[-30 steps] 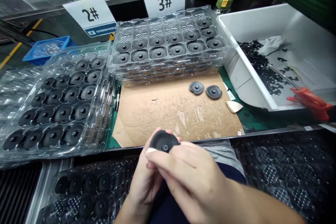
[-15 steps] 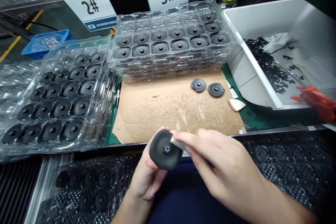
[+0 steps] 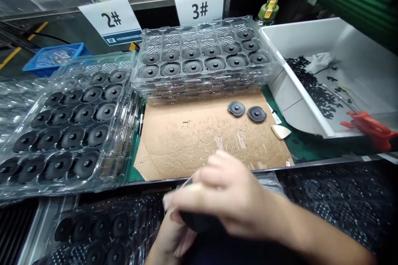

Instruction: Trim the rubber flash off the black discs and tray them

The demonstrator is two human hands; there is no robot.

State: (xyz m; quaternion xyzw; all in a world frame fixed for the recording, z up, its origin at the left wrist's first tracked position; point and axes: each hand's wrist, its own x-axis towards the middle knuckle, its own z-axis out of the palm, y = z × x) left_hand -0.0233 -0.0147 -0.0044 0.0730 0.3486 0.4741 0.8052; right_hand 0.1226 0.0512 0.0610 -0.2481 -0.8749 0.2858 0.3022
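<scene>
My left hand [image 3: 172, 236] is low at the bottom centre, curled under a black rubber disc [image 3: 199, 222] that shows only as a dark edge. My right hand [image 3: 226, 203] lies over the disc from the right, fingers bent and blurred by motion, with a pale small piece pinched at its fingertips near the disc. Two loose black discs [image 3: 236, 108] lie on the brown cardboard sheet [image 3: 192, 136] further back.
A clear blister tray of black discs [image 3: 71, 124] sits at the left. A stack of similar trays [image 3: 202, 58] stands behind the cardboard under the signs 2# and 3#. A white bin [image 3: 326, 70] with small black scraps and an orange tool [image 3: 370, 128] is at the right. More trays lie below the bench edge.
Both hands have dropped lower and my right hand has swept over the disc, covering its face. The camera view has tipped slightly.
</scene>
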